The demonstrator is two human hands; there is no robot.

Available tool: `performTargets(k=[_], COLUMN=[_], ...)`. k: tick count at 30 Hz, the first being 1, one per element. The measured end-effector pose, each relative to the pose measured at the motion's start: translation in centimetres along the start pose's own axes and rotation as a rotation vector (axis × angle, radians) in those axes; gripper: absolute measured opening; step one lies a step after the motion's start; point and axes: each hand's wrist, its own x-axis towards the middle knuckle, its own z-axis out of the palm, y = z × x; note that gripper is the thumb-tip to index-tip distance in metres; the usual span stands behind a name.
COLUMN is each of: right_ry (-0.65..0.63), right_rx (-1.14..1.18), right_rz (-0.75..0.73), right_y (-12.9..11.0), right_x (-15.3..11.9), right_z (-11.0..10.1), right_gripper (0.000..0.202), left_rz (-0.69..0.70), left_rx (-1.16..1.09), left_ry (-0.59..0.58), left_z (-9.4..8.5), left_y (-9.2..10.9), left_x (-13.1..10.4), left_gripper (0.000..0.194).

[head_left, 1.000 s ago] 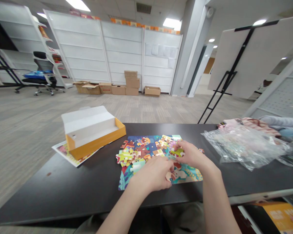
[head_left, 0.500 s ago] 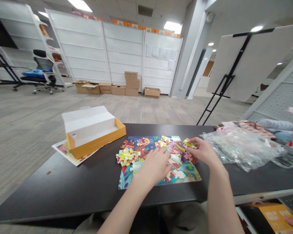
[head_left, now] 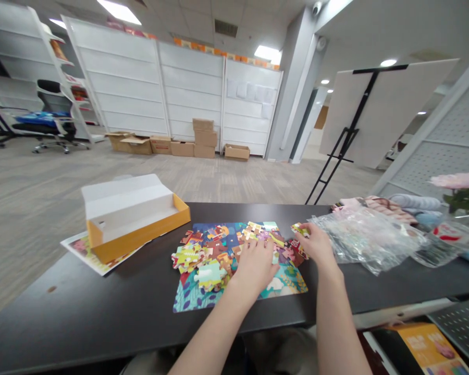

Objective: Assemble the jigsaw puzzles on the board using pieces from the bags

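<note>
Head view: I see a puzzle piece (head_left: 298, 229) pinched between thumb and fingers of the right hand (head_left: 316, 244), just off the far right corner of the picture board (head_left: 191, 299), which lies flat on the black table (head_left: 101, 317). Left hand (head_left: 254, 265) is palm down over the middle of the board, fingers a little apart; can't tell if anything is gripped under them. Loose pieces (head_left: 187, 255) heap across the board, some overlapping, some jutting past its left edge. Handling, my read: each piece is light, stiff, thin card, printed face a bit slick; knobs are the weak spots, could bend or fray if forced. Take hold by the side edges at the wide body, not by a knob. Containers: yellow box (head_left: 144, 233) at left, lid tipped back, white inner walls showing, its floor partly hidden by the front wall; it sits on a printed sheet (head_left: 82, 252). Clear plastic bag (head_left: 367, 239) at right, crumpled, something pale and pinkish inside, can't make out what. Cardboard boxes (head_left: 183, 148) by the white shelves (head_left: 119, 78), contents not visible.
</note>
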Motion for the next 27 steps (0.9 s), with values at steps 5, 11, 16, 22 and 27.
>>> performTargets(k=[5, 11, 16, 22, 27], right_ry=[-0.034, -0.102, 0.048, -0.031, -0.153], right_rx=[0.018, 0.062, 0.031, -0.076, -0.106], right_rz=[-0.034, -0.031, 0.043, 0.113, 0.087], right_y=[-0.5, 0.0, 1.7, 3.5, 3.3], right_x=[0.9, 1.2, 1.5, 1.7, 1.8], right_z=[1.6, 2.3, 2.1, 2.4, 2.6], right_gripper=[0.018, 0.021, 0.027, 0.026, 0.029], left_rz=[0.022, 0.36, 0.353, 0.35, 0.323], left_rx=[-0.045, -0.172, -0.062, -0.061, -0.049], left_ry=[0.047, -0.081, -0.114, -0.075, -0.067], left_z=[-0.7, -1.4, -0.4, -0.3, -0.3], left_y=[0.0, 1.3, 2.3, 1.9, 1.8], left_x=[-0.2, -1.8, -2.3, -2.9, -3.0], left_gripper=[0.047, 0.049, 0.045, 0.042, 0.042])
